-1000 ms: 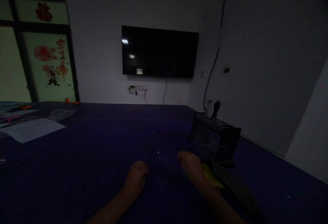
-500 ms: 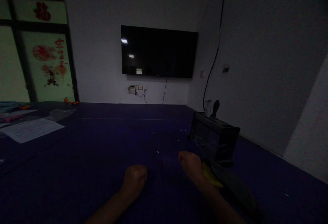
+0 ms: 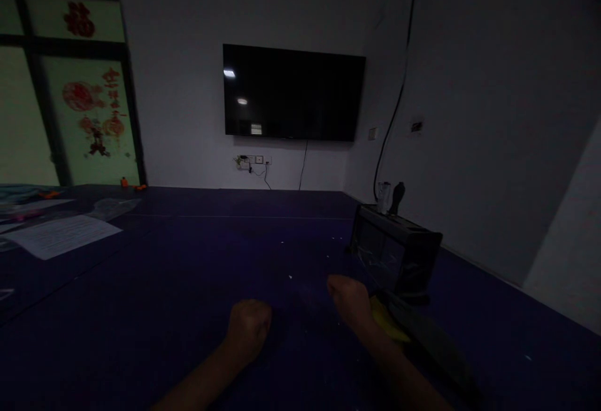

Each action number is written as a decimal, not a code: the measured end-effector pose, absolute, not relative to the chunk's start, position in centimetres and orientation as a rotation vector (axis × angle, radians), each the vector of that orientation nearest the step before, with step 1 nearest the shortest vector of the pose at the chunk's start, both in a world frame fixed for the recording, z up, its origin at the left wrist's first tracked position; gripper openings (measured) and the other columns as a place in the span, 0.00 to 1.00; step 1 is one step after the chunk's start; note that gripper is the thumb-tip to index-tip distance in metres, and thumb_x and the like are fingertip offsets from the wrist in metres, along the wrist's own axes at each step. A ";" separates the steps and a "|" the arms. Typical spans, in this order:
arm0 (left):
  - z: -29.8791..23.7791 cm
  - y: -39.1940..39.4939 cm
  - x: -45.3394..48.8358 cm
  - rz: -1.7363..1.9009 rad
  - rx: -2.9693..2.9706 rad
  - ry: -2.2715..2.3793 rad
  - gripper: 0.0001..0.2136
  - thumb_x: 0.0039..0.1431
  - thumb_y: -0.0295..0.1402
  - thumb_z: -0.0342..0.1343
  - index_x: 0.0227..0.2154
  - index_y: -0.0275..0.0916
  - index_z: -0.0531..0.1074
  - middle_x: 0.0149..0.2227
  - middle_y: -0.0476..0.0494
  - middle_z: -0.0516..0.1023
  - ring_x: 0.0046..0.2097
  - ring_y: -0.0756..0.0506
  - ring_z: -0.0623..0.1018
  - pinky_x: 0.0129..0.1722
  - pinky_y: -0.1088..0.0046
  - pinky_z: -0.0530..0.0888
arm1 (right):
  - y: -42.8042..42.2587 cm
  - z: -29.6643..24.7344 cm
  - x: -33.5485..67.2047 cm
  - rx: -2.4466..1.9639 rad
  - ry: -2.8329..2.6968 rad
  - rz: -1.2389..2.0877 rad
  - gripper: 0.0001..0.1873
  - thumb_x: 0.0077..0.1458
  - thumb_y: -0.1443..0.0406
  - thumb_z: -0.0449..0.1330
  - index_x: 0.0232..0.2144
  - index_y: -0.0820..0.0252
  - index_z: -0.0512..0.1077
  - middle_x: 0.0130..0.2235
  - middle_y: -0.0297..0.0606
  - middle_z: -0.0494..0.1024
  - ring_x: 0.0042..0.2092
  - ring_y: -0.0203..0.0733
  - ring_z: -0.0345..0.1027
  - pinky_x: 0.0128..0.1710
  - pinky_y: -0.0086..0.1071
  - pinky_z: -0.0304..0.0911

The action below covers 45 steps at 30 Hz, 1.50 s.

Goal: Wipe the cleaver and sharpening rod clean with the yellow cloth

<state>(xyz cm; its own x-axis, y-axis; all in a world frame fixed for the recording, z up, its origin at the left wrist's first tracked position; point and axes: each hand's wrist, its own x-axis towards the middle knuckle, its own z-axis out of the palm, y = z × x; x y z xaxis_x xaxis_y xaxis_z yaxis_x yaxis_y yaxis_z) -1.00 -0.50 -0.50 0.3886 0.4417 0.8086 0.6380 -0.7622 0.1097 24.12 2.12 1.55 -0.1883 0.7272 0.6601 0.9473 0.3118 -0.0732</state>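
My left hand (image 3: 250,326) is closed in a fist, low in the middle of the view over the dark blue surface (image 3: 188,273). To its right, apart from it, my right hand (image 3: 350,301) makes a fist too. Nothing sticks out of either fist. A yellow piece (image 3: 387,320) lies right beside my right wrist, partly hidden by the forearm. Next to it stretches a long dark item (image 3: 432,339), too dim to name. Beyond my right hand stands a black box-shaped frame (image 3: 399,248) with see-through sides.
On the box stand a clear container (image 3: 383,198) and a dark upright object (image 3: 397,198). White paper sheets (image 3: 61,235) and clear plastic (image 3: 113,208) lie at left. Small white bits (image 3: 290,277) dot the surface. A television (image 3: 293,93) hangs on the far wall; a black cable (image 3: 399,94) runs down at right.
Both fists keep nearly the same place and shape. The whole view has shifted very slightly; no object has been moved.
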 end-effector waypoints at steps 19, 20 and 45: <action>0.1 -0.2 -1.0 -1.297 -2.184 -0.946 0.19 0.51 0.19 0.44 0.38 0.43 0.74 0.43 0.46 0.77 0.53 0.43 0.69 0.52 0.52 0.65 | 1.7 2.1 22.9 -1.092 -1.964 -0.678 0.17 0.49 0.76 0.50 0.31 0.57 0.76 0.48 0.38 0.75 0.58 0.48 0.56 0.58 0.55 0.46; 0.1 -0.2 -1.1 -1.310 -2.178 -0.950 0.20 0.50 0.19 0.44 0.41 0.42 0.73 0.43 0.45 0.77 0.52 0.43 0.69 0.52 0.52 0.65 | 1.6 2.2 22.9 -1.082 -1.967 -0.682 0.17 0.48 0.76 0.50 0.30 0.57 0.76 0.49 0.38 0.74 0.58 0.49 0.55 0.58 0.56 0.45; -1.1 0.8 -1.3 -1.551 -2.307 -0.683 0.27 0.51 0.14 0.43 0.51 0.45 0.64 0.38 0.46 0.79 0.37 0.50 0.79 0.55 0.38 0.53 | 3.4 -0.1 24.1 -1.009 -1.829 -0.601 0.23 0.48 0.78 0.46 0.39 0.57 0.74 0.29 0.34 0.78 0.30 0.36 0.71 0.58 0.59 0.45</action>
